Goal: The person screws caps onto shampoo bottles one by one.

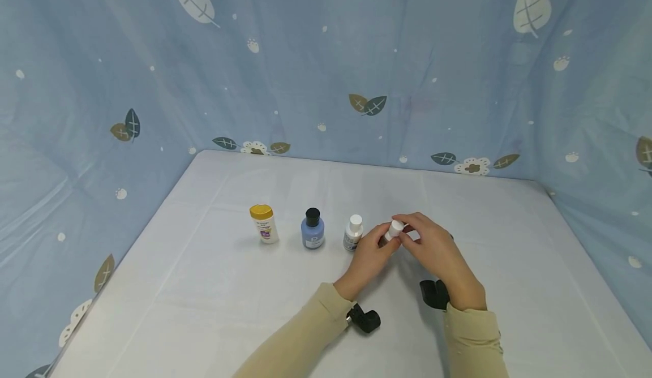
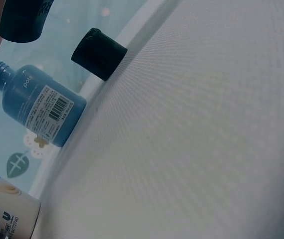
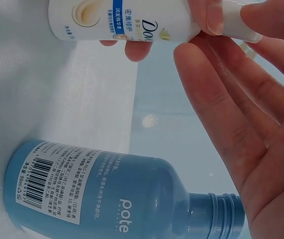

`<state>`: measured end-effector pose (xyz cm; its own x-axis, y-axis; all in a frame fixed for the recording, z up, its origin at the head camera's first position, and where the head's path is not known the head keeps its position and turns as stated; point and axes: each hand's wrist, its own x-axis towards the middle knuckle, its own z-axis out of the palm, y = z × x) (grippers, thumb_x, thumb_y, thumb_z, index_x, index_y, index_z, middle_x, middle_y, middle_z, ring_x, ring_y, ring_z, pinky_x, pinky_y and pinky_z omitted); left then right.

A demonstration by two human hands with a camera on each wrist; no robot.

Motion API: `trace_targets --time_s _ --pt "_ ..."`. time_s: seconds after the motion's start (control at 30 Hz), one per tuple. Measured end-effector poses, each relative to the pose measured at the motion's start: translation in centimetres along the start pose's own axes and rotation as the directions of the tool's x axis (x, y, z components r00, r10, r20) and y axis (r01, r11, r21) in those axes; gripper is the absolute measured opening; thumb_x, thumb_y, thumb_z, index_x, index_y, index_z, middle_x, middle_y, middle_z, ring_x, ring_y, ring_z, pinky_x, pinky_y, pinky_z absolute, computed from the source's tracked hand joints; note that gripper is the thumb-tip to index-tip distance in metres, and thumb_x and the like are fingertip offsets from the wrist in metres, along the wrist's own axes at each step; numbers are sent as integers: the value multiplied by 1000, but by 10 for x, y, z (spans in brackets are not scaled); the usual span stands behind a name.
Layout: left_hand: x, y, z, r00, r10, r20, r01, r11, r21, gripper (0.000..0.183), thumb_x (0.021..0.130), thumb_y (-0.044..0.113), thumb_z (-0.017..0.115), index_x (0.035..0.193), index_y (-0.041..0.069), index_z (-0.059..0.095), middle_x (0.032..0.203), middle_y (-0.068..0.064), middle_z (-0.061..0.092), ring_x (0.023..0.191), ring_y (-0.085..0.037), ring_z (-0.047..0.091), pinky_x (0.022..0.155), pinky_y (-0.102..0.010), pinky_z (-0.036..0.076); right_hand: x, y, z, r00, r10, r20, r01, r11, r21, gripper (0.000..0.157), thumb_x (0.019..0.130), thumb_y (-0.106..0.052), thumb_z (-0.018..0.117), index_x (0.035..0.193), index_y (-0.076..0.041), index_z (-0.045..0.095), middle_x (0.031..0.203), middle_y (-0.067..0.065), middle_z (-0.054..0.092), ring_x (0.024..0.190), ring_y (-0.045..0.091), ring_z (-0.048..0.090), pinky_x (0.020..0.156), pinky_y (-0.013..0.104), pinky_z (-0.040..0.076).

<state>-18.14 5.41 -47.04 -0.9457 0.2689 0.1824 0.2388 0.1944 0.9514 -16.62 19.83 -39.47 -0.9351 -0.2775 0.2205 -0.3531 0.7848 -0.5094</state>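
"Gripping what, exactly?"

"A white Dove bottle [image 3: 99, 20]: the left hand [image 1: 368, 254] curls round it, the right hand [image 1: 435, 248] pinches its white cap [image 1: 397, 228]."

"Where?"

"At the white table [image 1: 204, 310], right of three bottles [image 1: 313, 235]; leaf-print blue cloth [image 1: 305, 55] hangs behind."

"Hidden?"

"Fingers cover part of it; the right wrist view crops its upper edge."

Three whitish bottles [image 1: 268, 232], two blue bottles [image 1: 313, 235], one loose black cap [image 2: 99, 54], two sleeves [image 1: 300, 333].

Blue leaf-print curtain [image 1: 305, 55] behind white table [image 1: 193, 293]
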Motion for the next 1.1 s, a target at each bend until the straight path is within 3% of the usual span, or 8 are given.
trace_targets --time_s 0.67,0.87,1.1 --pt "1 0 1 1000 -1 -9 1 1000 14 33 88 28 57 120 25 55 115 11 54 102 -2 49 84 -23 42 1 -2 1 997 78 -24 -76 995 58 31 80 -20 68 107 -10 57 101 4 59 92 20 56 74 38 47" --pt "1 1 1 1000 3 -18 -3 1000 26 33 87 30 57 120 26 55 114 12 55 99 -2 50 82 -24 42 2 -1 1 997 75 0 -75 996 55 39 80 -23 67 115 -11 54 105 5 58 94 20 56 75 39 47" --pt "0 1 0 1000 2 -15 -2 1000 19 33 88 31 56 120 26 55 114 11 54 99 -3 50 81 -24 43 0 -3 -1 1000 6 27 -6 1000 24 45 83 -20 65 125 -11 50 109 5 55 94 21 56 72 38 47"
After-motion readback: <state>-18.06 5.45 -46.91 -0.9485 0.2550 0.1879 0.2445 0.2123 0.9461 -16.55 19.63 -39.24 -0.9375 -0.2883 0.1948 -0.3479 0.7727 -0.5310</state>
